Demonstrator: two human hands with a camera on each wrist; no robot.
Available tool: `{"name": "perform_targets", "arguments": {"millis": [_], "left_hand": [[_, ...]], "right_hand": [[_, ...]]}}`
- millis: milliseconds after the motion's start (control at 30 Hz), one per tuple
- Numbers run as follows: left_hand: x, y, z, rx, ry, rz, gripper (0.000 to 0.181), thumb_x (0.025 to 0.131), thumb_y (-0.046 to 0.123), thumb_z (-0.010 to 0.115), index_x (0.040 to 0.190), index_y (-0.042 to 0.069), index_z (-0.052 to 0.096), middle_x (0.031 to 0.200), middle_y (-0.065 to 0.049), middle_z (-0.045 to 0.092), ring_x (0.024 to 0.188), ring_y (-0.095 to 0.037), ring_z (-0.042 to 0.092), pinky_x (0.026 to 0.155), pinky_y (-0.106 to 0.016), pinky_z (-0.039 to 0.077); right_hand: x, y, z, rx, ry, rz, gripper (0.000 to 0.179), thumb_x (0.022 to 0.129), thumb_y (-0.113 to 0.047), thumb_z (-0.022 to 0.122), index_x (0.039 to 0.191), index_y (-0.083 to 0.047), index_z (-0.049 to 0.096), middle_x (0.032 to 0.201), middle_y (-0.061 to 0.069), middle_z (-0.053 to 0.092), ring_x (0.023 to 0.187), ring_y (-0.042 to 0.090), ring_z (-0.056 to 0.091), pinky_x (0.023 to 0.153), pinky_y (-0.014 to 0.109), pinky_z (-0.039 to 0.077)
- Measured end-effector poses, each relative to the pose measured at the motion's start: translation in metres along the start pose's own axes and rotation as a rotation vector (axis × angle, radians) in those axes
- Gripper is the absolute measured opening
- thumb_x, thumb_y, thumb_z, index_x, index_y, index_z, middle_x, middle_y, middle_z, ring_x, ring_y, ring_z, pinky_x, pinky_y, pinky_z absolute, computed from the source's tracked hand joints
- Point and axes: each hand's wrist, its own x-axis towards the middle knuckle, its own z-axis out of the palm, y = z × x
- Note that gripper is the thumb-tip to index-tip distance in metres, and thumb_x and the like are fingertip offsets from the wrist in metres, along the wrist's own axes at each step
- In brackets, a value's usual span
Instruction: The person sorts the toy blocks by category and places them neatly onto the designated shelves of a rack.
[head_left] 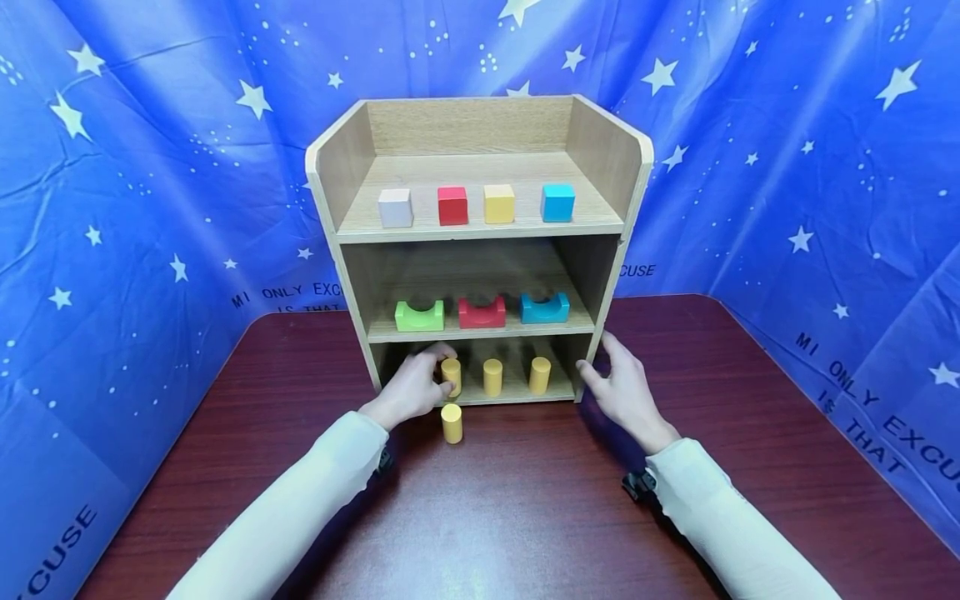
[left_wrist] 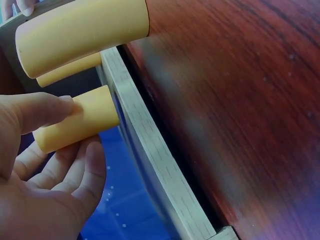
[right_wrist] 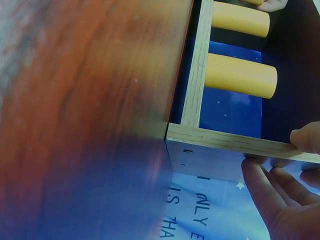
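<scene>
In the head view, my left hand (head_left: pixel 411 385) pinches a yellow cylinder (head_left: pixel 452 375) at the left of the bottom shelf. The left wrist view shows the thumb on one side of this cylinder (left_wrist: pixel 82 120) and fingers on the other. Two more yellow cylinders, a middle one (head_left: pixel 492 378) and a right one (head_left: pixel 539 376), stand upright on that shelf. Another yellow cylinder (head_left: pixel 452 423) stands on the table just in front. My right hand (head_left: pixel 624 387) holds the right side panel (right_wrist: pixel 225 140) of the wooden shelf unit, thumb at its front edge, fingers along the outside.
On the top shelf (head_left: pixel 472 175) sit white (head_left: pixel 396 208), red (head_left: pixel 453 206), yellow (head_left: pixel 499 204) and blue (head_left: pixel 557 203) cubes. Green (head_left: pixel 420 317), red (head_left: pixel 482 314) and blue (head_left: pixel 545 309) arch blocks lie on the middle shelf. A starry blue cloth (head_left: pixel 150 167) surrounds the dark red table (head_left: pixel 525 517).
</scene>
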Motion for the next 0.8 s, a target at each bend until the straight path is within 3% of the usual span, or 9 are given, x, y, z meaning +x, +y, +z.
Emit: {"name": "perform_targets", "arguments": {"millis": [233,800], "left_hand": [[0.0005,-0.0019,0.0005,-0.005,0.004,0.003,0.035,0.077,0.007,0.073,0.108,0.009,0.057,0.1,-0.004,0.066,0.081,-0.018,0.061,0.071,-0.032,0.048],[0.0007,-0.004,0.0015,0.007,-0.011,-0.015,0.036,0.078,0.008,0.073,0.109,0.011,0.057,0.098,-0.002,0.066,0.079,-0.018,0.06,0.071,-0.033,0.048]], "right_hand": [[0.0004,0.0007,0.0003,0.001,-0.007,0.006,0.046,0.087,-0.012,0.066,0.13,-0.006,0.052,0.114,0.016,0.062,0.108,0.033,0.057,0.09,0.05,0.044],[0.0008,-0.001,0.0005,0.019,-0.002,0.004,0.044,0.086,-0.011,0.067,0.127,-0.007,0.053,0.109,0.017,0.064,0.103,0.031,0.059,0.086,0.052,0.046]]}}
